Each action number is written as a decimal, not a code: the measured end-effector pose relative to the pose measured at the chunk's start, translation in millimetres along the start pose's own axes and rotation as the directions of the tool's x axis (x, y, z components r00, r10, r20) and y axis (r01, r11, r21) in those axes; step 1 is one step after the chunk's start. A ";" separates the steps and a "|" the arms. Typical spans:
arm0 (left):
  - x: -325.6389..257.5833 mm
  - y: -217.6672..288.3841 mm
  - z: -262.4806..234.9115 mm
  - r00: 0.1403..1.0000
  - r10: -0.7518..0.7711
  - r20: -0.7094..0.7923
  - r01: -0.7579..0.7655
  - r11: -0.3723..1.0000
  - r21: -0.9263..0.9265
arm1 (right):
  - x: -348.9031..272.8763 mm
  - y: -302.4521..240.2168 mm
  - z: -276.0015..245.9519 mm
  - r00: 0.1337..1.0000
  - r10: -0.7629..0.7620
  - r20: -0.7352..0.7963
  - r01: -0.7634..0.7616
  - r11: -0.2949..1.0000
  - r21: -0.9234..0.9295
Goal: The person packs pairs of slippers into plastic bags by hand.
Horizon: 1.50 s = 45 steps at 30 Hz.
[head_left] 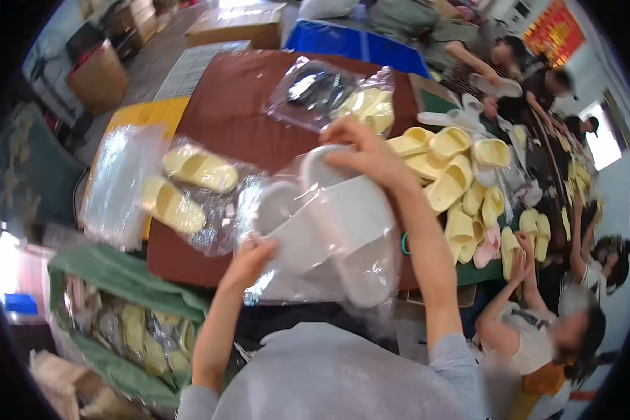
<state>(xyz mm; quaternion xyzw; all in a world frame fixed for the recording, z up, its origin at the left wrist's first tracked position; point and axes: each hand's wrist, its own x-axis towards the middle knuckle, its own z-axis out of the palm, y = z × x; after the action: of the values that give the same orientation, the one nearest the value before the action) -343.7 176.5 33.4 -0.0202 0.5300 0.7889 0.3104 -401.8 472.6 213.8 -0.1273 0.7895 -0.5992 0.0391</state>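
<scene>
A pair of pale grey slippers [299,241] lies partly inside a transparent plastic bag [276,288], just in front of my body over the table's near edge. My left hand [247,264] pinches the bag's left side, with the thumb against the nearer slipper. From the far side, my right hand [362,152] grips the end of the other slipper. Its fingertips curl over the edge, and the hand is slightly blurred. Left of the bag, a yellow slipper pair [201,170] rests on loose transparent film [220,227].
The brown tabletop [224,91] carries bagged dark and yellow slippers [367,105] at the back. Stacked plastic bags [122,182] sit left. Loose yellow slippers [449,183] pile up right. A green sack [84,269] holding bagged slippers stands lower left. Several people work along the right.
</scene>
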 end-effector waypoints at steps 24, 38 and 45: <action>-41.3 -124.7 -3.3 0.957 -0.277 -0.087 0.138 0.697 -0.703 | -102.9 165.7 44.8 0.838 0.220 -0.499 -0.208 0.975 0.080; -70.9 -45.3 -7.8 0.916 0.381 -0.128 -0.161 0.639 0.753 | -225.4 246.3 34.6 0.701 0.679 -0.218 -0.541 0.705 0.458; 21.4 -45.3 -28.3 0.855 0.489 0.174 -0.273 0.138 0.952 | -173.3 262.7 51.4 0.856 0.363 -0.368 -0.442 0.883 -0.156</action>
<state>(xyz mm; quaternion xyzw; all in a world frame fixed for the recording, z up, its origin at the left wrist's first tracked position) -346.2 173.7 -24.0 0.2371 0.9073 0.3473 -0.0029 -264.1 533.0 -67.4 0.1398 0.8589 -0.4924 0.0170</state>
